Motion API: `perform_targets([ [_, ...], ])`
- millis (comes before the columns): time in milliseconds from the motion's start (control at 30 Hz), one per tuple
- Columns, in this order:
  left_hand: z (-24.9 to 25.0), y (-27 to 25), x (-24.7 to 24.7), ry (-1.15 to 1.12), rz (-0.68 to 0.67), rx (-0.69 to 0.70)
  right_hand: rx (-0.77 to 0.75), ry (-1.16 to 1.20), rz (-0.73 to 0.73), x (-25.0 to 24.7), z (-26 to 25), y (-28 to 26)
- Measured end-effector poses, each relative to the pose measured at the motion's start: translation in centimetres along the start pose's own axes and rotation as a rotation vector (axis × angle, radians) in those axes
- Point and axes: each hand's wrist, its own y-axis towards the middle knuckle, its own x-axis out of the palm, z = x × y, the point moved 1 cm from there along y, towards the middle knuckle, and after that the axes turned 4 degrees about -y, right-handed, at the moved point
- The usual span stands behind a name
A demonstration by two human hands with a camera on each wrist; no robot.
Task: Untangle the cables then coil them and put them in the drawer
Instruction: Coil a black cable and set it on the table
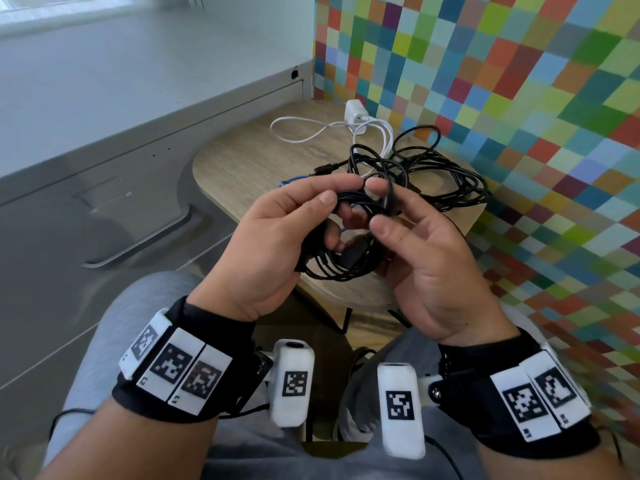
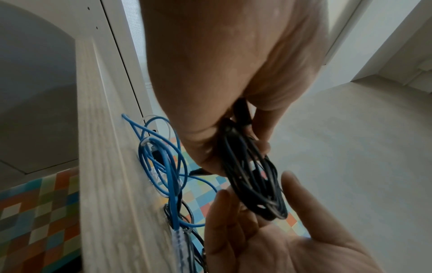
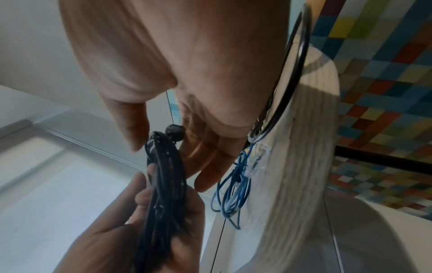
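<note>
My left hand grips a coil of black cable in the air above the table's near edge, its fingers curled through the loops. My right hand is beside the coil, thumb and straight fingers on either side of it, touching the strands and a loose plug end. In the left wrist view the coil hangs from the left hand over the right hand's spread palm. The right wrist view shows the coil and a black plug between the right thumb and fingers.
On the small wooden table lie a tangle of black cables, a white charger with its cable and a blue cable. Grey drawers with a long handle stand to the left. A colourful chequered wall is on the right.
</note>
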Motion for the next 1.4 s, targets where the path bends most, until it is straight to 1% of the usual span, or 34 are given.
perform_targets([
  [100, 0.00, 0.00, 0.11, -0.022, -0.018, -0.001, -0.024, -0.027, -0.036, -0.30, 0.40, 0.06],
  [267, -0.17, -0.08, 0.40, -0.081, -0.049, -0.047, -0.043, 0.076, -0.170, -0.31, 0.34, -0.17],
  [333, -0.20, -0.12, 0.39, -0.092, -0.054, -0.063, -0.046, 0.102, -0.191, -0.29, 0.17, -0.15],
  [400, -0.15, -0.19, 0.36, -0.114, -0.059, -0.085, -0.049, 0.083, -0.155, -0.39, -0.02, 0.01],
  [500, -0.10, -0.23, 0.25, -0.126, -0.064, -0.101, -0.085, -0.009, -0.035, -0.74, -0.06, 0.15],
  [600, 0.03, -0.13, 0.05, -0.110, -0.034, -0.056, -0.151, -0.139, 0.072, -0.51, 0.03, 0.12],
  [700, 0.29, -0.02, -0.16, -0.102, -0.008, -0.003, -0.139, -0.124, 0.177, -0.66, 0.22, 0.33],
  [767, 0.42, 0.02, -0.22, -0.103, -0.006, 0.022, -0.118, -0.078, 0.222, -0.86, 0.34, 0.53],
  [867, 0.47, 0.00, -0.07, -0.095, -0.010, 0.041, -0.100, -0.017, 0.216, -0.92, 0.60, 0.67],
  [967, 0.34, -0.04, 0.26, -0.054, -0.023, 0.042, -0.041, 0.028, 0.096, -0.74, 0.56, 0.35],
  [1033, 0.24, 0.02, 0.32, 0.014, 0.005, 0.052, -0.012, 0.059, 0.020, -0.63, 0.41, 0.14],
  [1067, 0.16, 0.09, 0.26, 0.054, 0.029, 0.058, -0.012, 0.056, 0.012, -0.68, 0.36, 0.13],
  [1167, -0.08, 0.21, 0.15, 0.110, 0.077, 0.056, -0.063, -0.041, 0.073, -0.73, 0.44, 0.31],
  [1233, -0.14, 0.22, 0.07, 0.135, 0.067, 0.040, -0.110, -0.078, 0.118, -0.66, 0.36, 0.37],
  [1333, -0.16, 0.16, -0.08, 0.217, 0.046, 0.031, -0.147, -0.056, 0.140, -0.67, 0.02, 0.28],
  [1400, -0.13, 0.17, -0.16, 0.249, 0.075, 0.043, -0.149, -0.026, 0.139, -0.70, -0.05, 0.31],
])
